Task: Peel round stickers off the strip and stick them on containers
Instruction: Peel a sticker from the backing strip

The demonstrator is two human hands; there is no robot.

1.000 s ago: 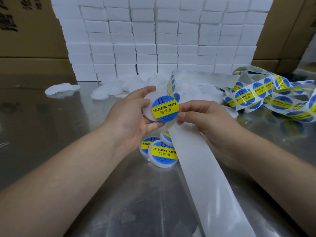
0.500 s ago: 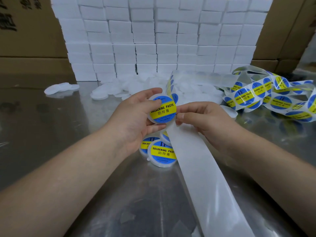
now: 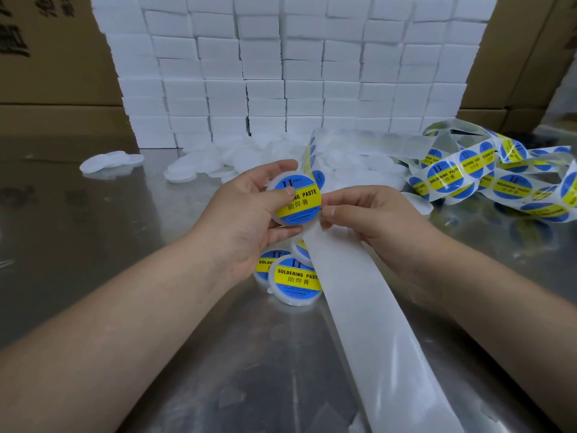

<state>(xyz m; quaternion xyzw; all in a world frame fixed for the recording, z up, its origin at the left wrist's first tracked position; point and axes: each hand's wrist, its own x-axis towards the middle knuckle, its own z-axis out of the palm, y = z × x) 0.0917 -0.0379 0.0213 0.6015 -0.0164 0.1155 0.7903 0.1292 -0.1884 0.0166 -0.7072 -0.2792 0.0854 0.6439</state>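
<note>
My left hand point(image 3: 249, 210) grips a round white container point(image 3: 301, 204) that bears a blue and yellow "SOLDERING PASTE" sticker, with the thumb pressing on the sticker's left part. My right hand point(image 3: 371, 217) pinches the white backing strip point(image 3: 359, 307) just right of the container. The bare strip runs down toward me. Its sticker-laden part point(image 3: 468, 176) curls away in a heap at the right. Three labelled containers point(image 3: 296, 279) lie on the table below my hands.
A heap of plain white containers point(image 3: 249, 157) lies behind my hands, with a few more point(image 3: 109, 160) at the left. A wall of stacked white boxes point(image 3: 281, 73) stands at the back, with cardboard cartons point(image 3: 46, 57) behind it. The table point(image 3: 93, 245) is shiny metal.
My left thumb has slid onto the sticker's face, and the container has turned a little. My right hand stays on the strip.
</note>
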